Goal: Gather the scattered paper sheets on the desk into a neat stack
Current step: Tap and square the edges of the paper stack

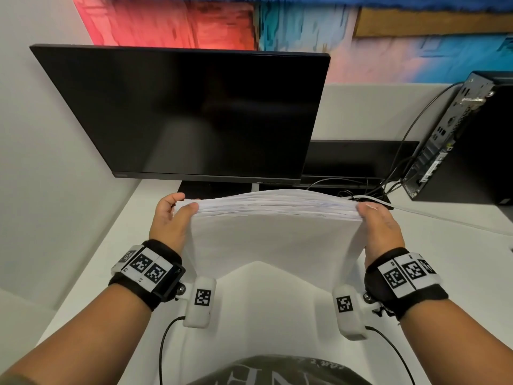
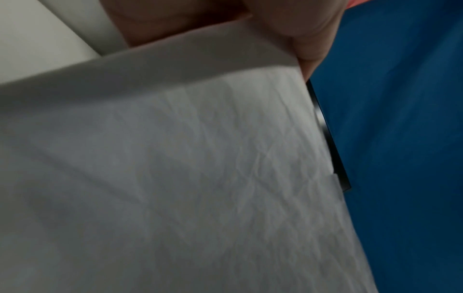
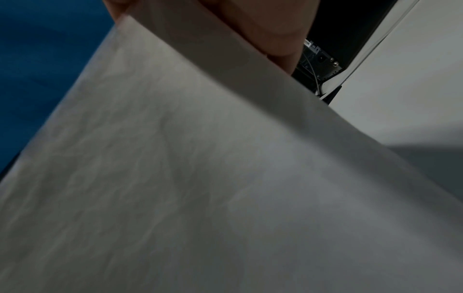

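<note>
The stack of paper sheets point(image 1: 274, 232) is held upright between both grips, above the white counter point(image 1: 91, 245). Its left upper corner is pinched by the left hand point(image 1: 169, 218), thumb in front; the right upper corner is clasped likewise by the right hand point(image 1: 381, 229). Just beyond the grips a dark monitor point(image 1: 194, 112) is seen.

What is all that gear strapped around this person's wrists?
Both forearms are bare, with no sleeves. Each wrist wears a black fabric band: the left band and the right band carry white blocks printed with black square code markers. A white pod, the left pod and right pod, hangs inward from each, bearing another marker and trailing a thin black cable.
</note>
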Motion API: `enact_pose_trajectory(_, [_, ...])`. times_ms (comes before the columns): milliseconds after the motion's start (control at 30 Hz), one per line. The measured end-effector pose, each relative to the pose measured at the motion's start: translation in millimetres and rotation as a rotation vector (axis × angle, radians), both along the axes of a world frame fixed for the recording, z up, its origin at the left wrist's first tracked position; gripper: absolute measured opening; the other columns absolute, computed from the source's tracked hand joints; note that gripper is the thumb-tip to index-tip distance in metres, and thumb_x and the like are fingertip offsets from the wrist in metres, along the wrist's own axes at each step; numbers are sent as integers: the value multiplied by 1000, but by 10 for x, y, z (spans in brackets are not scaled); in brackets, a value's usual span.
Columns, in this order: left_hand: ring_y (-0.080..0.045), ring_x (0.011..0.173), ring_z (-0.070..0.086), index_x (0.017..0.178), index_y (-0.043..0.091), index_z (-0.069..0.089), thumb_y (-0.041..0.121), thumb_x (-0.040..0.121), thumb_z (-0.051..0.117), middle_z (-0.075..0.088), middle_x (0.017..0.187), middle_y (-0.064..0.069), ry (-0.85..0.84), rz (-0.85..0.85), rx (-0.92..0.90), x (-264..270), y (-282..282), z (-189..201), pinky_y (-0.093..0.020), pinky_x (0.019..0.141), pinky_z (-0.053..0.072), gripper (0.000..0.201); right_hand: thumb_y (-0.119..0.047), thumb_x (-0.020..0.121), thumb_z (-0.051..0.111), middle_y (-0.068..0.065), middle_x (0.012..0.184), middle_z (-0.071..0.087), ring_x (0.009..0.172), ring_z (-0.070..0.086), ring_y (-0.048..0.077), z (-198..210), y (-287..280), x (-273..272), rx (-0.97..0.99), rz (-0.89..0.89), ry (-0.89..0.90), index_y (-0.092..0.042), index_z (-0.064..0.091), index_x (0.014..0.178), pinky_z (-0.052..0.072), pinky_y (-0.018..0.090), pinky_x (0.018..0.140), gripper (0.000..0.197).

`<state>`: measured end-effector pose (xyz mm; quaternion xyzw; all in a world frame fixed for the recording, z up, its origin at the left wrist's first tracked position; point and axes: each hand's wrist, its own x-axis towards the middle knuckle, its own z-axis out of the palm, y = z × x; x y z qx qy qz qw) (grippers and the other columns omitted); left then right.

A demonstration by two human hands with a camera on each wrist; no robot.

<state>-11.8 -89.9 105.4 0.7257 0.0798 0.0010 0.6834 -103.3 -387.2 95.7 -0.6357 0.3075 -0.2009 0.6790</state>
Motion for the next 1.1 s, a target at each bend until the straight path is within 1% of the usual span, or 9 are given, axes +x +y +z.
enact_pose_trajectory(233, [-32, 110, 57, 84, 40, 64, 53, 54, 62, 62, 110, -8, 31, -80, -34, -47, -36, 39, -52, 102, 43, 32, -64, 56, 56, 10, 116, 60, 107, 57, 30, -91, 18, -18, 37, 12, 32, -26, 58, 113, 45, 46, 94, 68])
enact_pose_trajectory(367, [-26, 97, 58, 81, 36, 64, 38, 65, 61, 62, 94, -1, 11, -64, -32, -7, -37, 10, -48, 99, 45, 17, -44, 76, 64, 0, 113, 54, 110, 51, 25, -100, -29, 25, 42, -32, 11, -26, 50, 126, 41, 43, 100, 54])
enact_pose_trajectory(500, [-24, 97, 57, 90, 40, 59, 49, 54, 63, 59, 97, 2, -22, -144, -31, 5, 13, -51, -43, 89, 50, 37, -38, 71, 65, -2, 91, 60, 95, 58, 25, -65, -32, -11, 11, 49, -45, -30, 57, 90, 46, 33, 79, 22])
enact_pose_trajectory(633, [-16, 94, 62, 102, 32, 57, 46, 30, 87, 63, 101, 2, -22, -290, -22, 10, 63, -223, -33, 84, 52, 79, -23, 48, 87, 8, 101, 69, 92, 66, 27, -244, -62, -115, 39, 252, -5, -15, 63, 110, 52, 38, 84, 68])
enact_pose_trajectory(733, [-28, 94, 67, 83, 24, 66, 25, 56, 89, 69, 88, 0, 35, -195, 86, -99, -19, -192, -39, 86, 54, 35, -11, 61, 83, 3, 77, 74, 76, 69, 23, -286, 21, -176, 34, 148, 70, -10, 70, 94, 53, 34, 79, 36])
enact_pose_trajectory(800, [-23, 82, 67, 75, 24, 63, 12, 67, 82, 66, 78, 5, -17, -95, 134, -160, -76, -140, -27, 72, 54, 24, -8, 65, 80, -7, 58, 72, 65, 69, 14, -264, 75, -201, 32, 66, 15, -17, 69, 77, 51, 31, 76, 19])
enact_pose_trajectory(900, [-2, 63, 60, 76, 21, 62, 12, 70, 80, 62, 74, 9, -199, -72, 196, -240, -115, 13, -4, 51, 44, 21, -13, 62, 82, -10, 63, 73, 73, 69, 14, -150, 155, -222, 53, -5, -108, -22, 68, 72, 53, 29, 74, 19])
enact_pose_trajectory(1033, [-6, 69, 55, 78, 22, 54, 12, 69, 80, 57, 75, 8, -259, -90, 282, -200, -81, 41, -15, 59, 41, 29, -42, 34, 87, -5, 74, 74, 74, 71, 13, -141, 138, -212, 71, -14, -195, -24, 70, 75, 57, 25, 65, 48])
enact_pose_trajectory(1100, [-12, 79, 56, 98, 18, 55, 12, 71, 79, 58, 84, 8, -151, -106, 292, -151, -80, -32, -19, 67, 42, 37, -30, 57, 84, -3, 81, 70, 82, 67, 23, -167, 136, -196, 62, 1, -181, -24, 65, 78, 53, 30, 69, 29])
